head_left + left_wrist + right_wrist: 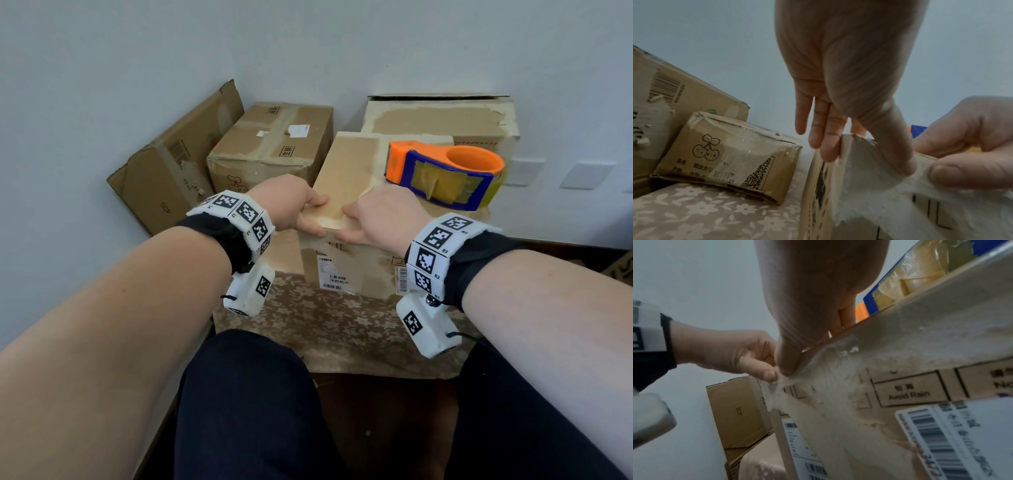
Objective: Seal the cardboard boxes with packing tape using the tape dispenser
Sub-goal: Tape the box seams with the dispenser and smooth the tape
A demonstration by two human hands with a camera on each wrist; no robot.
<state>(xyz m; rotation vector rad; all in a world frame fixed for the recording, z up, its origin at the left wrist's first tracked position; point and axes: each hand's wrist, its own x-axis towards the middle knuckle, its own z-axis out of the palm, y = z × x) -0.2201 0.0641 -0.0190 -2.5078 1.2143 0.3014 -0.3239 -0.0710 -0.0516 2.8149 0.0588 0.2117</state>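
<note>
A cardboard box [359, 270] with shipping labels stands in front of me on a floral cloth. A strip of pale tape [342, 178] runs along its top and folds over the near edge onto the front face [869, 178]. My left hand [291, 205] has straight fingers over the top edge, and its thumb [896, 146] presses the tape down. My right hand [376, 219] pinches the wrinkled tape end [789, 379] at the same edge. The orange and blue tape dispenser [445, 174] lies on the box's top at the right, held by neither hand.
A taped box with a cherry print [270, 144] sits behind left, with a flattened carton [171, 171] leaning on the wall beside it. A larger box [442, 120] stands behind right. The floral cloth [325, 322] ends near my knees [257, 411].
</note>
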